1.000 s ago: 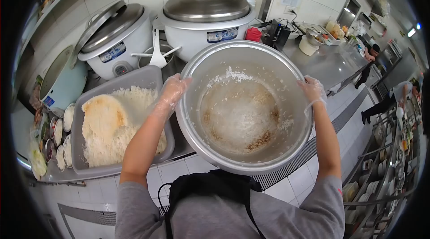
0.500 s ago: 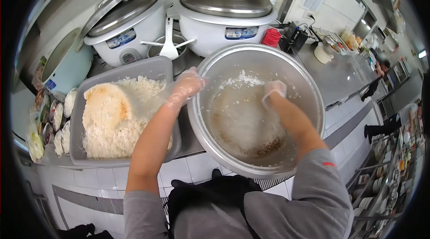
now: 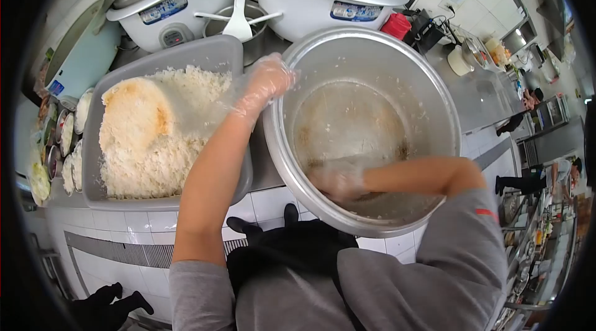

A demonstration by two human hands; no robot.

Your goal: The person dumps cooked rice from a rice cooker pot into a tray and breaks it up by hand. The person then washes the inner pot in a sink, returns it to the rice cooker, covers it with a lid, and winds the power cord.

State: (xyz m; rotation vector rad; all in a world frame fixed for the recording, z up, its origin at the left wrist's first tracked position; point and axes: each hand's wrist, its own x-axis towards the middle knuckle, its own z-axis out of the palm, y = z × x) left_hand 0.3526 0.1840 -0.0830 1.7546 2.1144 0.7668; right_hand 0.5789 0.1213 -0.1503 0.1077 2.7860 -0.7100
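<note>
A large metal pot (image 3: 428, 107) is tilted toward me, with stray rice grains and brown marks inside. My left hand (image 3: 271, 77), in a clear plastic glove, is closed on the pot's left rim. Down inside the pot, my gloved right hand (image 3: 339, 180) touches the lower part near the bottom. It is blurred, and its fingers are hard to make out. Left of the pot stands a grey tub (image 3: 92, 163) holding white rice (image 3: 143, 163) with a browned, rounded slab (image 3: 136, 107) on top.
Two white rice cookers (image 3: 198, 14) with metal lids stand at the back. A small metal pot (image 3: 254, 51) holds a white paddle (image 3: 239, 17). Small bowls line the far left. A red container (image 3: 396, 25) sits behind the pot. Other people's legs show at lower left and right.
My right hand has left the right rim, entered the pot and moved down toward its near side. My left hand stays at the left rim. Fewer loose grains show at the pot's far side.
</note>
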